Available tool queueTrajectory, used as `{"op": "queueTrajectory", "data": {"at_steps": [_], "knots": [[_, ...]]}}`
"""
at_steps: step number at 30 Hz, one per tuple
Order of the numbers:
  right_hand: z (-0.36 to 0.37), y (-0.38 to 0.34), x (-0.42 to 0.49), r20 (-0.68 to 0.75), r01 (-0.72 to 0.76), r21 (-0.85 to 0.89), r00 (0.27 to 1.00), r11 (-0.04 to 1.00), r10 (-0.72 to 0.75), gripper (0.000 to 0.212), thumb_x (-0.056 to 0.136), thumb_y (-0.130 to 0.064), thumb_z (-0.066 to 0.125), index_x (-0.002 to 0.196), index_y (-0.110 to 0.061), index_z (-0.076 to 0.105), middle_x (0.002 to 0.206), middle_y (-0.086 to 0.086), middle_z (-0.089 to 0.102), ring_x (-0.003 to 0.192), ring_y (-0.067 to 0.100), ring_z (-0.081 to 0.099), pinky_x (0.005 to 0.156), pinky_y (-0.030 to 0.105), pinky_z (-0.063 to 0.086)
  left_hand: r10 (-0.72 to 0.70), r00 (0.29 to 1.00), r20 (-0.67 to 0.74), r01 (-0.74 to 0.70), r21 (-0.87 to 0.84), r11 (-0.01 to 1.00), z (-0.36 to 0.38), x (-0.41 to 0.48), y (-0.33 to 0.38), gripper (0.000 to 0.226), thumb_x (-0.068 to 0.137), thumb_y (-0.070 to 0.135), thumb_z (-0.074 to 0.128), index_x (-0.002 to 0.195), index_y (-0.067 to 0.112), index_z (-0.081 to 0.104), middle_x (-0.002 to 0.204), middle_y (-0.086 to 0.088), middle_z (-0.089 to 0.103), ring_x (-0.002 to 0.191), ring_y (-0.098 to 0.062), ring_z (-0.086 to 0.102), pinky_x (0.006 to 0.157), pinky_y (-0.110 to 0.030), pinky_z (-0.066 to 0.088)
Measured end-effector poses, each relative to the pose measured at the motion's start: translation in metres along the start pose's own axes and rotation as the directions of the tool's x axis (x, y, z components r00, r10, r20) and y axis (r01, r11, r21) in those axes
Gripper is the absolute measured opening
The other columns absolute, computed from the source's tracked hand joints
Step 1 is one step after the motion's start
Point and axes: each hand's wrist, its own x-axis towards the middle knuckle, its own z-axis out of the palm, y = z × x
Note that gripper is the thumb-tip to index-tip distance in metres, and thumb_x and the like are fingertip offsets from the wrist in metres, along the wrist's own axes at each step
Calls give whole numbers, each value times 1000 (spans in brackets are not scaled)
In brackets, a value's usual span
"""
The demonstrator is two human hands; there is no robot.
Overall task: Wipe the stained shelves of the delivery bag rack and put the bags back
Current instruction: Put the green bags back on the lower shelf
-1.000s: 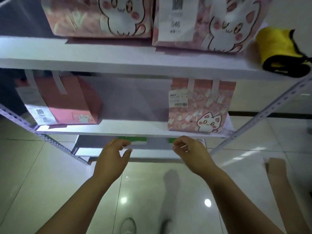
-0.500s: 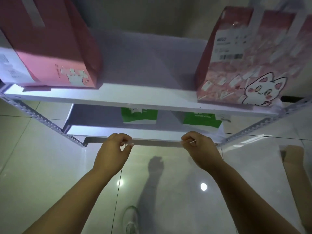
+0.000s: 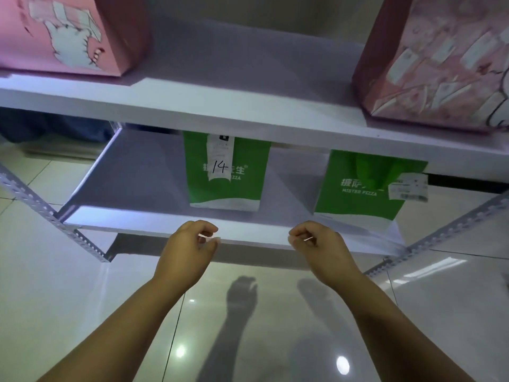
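Both hands are at the front edge of the lower shelf (image 3: 137,186), at 6 o'clock. The left hand (image 3: 190,246) and the right hand (image 3: 319,246) each have curled fingers, thumb to forefinger, pinching what looks like a thin clear film (image 3: 396,241). On that shelf a green pizza bag marked 14 (image 3: 228,188) stands at 12 o'clock, with a second green pizza bag (image 3: 358,194) at 2. On the upper shelf (image 3: 220,106), one pink bag (image 3: 68,34) sits at 10 o'clock and another pink bag (image 3: 440,64) at 1.
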Motion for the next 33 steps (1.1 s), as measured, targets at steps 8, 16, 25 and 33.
{"op": "queueTrajectory", "data": {"at_steps": [8, 16, 25, 33], "knots": [[54, 32, 57, -71, 43, -6, 997, 999, -43, 6, 86, -24, 62, 81, -24, 64, 79, -11, 63, 77, 9, 60, 69, 28, 50, 34, 998, -57, -36, -26, 999, 24, 52, -53, 9, 86, 26, 63, 93, 31, 60, 96, 10, 60, 81, 2, 55, 64, -25, 42], [82, 19, 121, -149, -46, 55, 987, 997, 54, 18, 89, -22, 60, 104, -27, 51, 92, -6, 61, 84, 16, 58, 74, 27, 45, 2, 989, -150, -2, 2, 1000, 14, 123, -64, 46, 86, 18, 64, 128, 14, 46, 123, -9, 47, 101, -23, 54, 89, -35, 44], [100, 1, 164, -155, 39, -12, 987, 999, -41, 38, 87, -8, 59, 109, -33, 41, 99, -7, 54, 90, 20, 56, 78, 32, 49, 29, 997, -77, -35, -81, 996, 6, 160, -61, 53, 90, 5, 54, 138, 21, 36, 130, -5, 53, 112, -26, 54, 89, -30, 44], [93, 5, 152, -226, -14, 6, 974, 1000, 15, 22, 86, 4, 51, 80, -17, 53, 85, 7, 62, 80, 27, 57, 72, 27, 46, -57, 980, -191, 45, -63, 997, 8, 146, -59, 33, 89, 0, 45, 117, 17, 52, 106, -6, 61, 85, -27, 56, 69, -29, 41]]}}
